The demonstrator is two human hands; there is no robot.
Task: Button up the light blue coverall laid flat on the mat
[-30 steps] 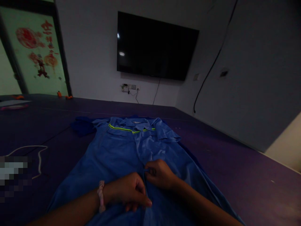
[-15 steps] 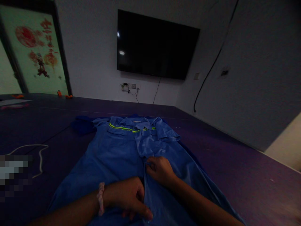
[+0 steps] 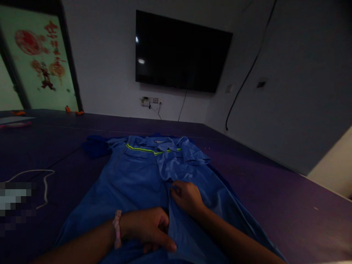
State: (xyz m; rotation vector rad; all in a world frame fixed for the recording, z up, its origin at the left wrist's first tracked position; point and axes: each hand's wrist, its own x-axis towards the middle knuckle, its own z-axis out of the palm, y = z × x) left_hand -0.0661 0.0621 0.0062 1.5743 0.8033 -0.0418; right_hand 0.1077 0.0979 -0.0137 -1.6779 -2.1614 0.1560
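A blue short-sleeved work shirt (image 3: 137,172) lies front up on the purple floor, collar at the far end, with yellow-green stripes across the chest. My right hand (image 3: 187,196) is closed in a pinch on the front opening edge, below the chest. Nearer to me, my left hand (image 3: 150,227), with a pink scrunchie (image 3: 117,229) at the wrist, has its fingers curled and its thumb against the same edge. Its fingertips are partly hidden. Darker blue cloth (image 3: 95,146) shows from beneath the shirt at the far left and along its right side.
Purple flooring (image 3: 264,194) surrounds the shirt. On the left lie a white cable (image 3: 45,187) and a blurred-out object (image 3: 13,198). Small orange items (image 3: 79,113) sit by the door. A television (image 3: 183,53) hangs on the wall ahead, and a black cable (image 3: 244,80) dangles at right.
My left hand has shifted very slightly, its thumb a little up along the shirt edge. My right hand keeps its pinch at almost the same spot. The view has drifted slightly.
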